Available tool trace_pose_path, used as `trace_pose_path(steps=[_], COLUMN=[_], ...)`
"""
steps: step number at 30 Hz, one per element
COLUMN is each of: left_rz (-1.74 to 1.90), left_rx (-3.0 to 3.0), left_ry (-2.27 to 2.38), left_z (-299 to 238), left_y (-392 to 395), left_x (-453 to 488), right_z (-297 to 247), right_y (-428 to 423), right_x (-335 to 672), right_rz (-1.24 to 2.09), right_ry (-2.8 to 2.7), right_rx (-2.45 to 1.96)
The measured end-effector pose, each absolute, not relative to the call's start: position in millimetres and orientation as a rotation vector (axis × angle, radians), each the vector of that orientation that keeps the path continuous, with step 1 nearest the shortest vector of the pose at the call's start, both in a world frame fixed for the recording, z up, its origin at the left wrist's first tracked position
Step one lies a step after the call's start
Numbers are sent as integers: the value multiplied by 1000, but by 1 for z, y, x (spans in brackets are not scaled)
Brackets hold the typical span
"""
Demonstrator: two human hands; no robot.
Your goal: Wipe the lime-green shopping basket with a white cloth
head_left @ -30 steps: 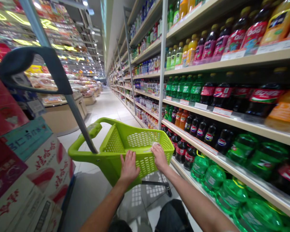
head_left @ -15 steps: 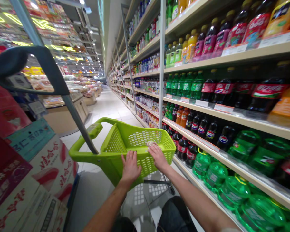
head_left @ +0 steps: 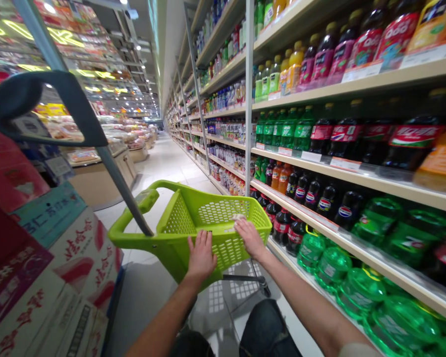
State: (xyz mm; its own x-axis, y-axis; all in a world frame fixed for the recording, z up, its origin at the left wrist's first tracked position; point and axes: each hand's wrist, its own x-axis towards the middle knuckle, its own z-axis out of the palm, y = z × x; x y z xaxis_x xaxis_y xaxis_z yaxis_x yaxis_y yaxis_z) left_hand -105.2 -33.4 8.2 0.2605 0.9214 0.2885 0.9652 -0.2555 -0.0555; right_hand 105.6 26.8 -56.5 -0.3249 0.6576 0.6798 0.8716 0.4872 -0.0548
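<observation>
A lime-green plastic shopping cart [head_left: 167,243] with perforated walls stands before me. My left hand [head_left: 202,255] lies against its near side, fingers apart and their tips at the rim. My right hand [head_left: 248,235] is closed on a small pale cloth [head_left: 239,217] at the near rim, farther right. Most of the cloth is hidden by the fingers, and its kind is hard to make out. The basket's inner floor shows partly behind my hands.
Shelves [head_left: 305,158] of soft drink bottles run along the right, close to the cart. Stacked drink cartons [head_left: 82,248] stand at the left. A grey pole with a dark loop handle [head_left: 70,109] crosses the upper left. A tiled aisle [head_left: 171,163] stretches ahead.
My right hand has slid slightly right along the rim with the cloth. The left hand stays at the cart's side. The whole view has shifted slightly.
</observation>
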Motion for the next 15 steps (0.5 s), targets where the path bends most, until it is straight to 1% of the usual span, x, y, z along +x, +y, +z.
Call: trace_pose_path(steps=[3,5,7,12,15], left_rz=[-217,-226,-259,-296,-292], left_rx=[-2368,-2368,-2337,-2352,-2307], left_ry=[-1666,-1656,-1705,-1710,-1700], left_z=[12,12,11,15,25], left_y=[-34,-34,-34,-30,-27], left_x=[-114,-114,-109,-104,-117], right_z=[-54,-55,-57,-59,-58], right_y=[29,29,28,24,27], right_x=[139,148,135,83,108], right_rz=[-403,-401,-404,-390,-364], right_ry=[-1874,-1789,-1827,-2078,-2009], right_rx=[-1547,-1627,-1571,-1191,-1345])
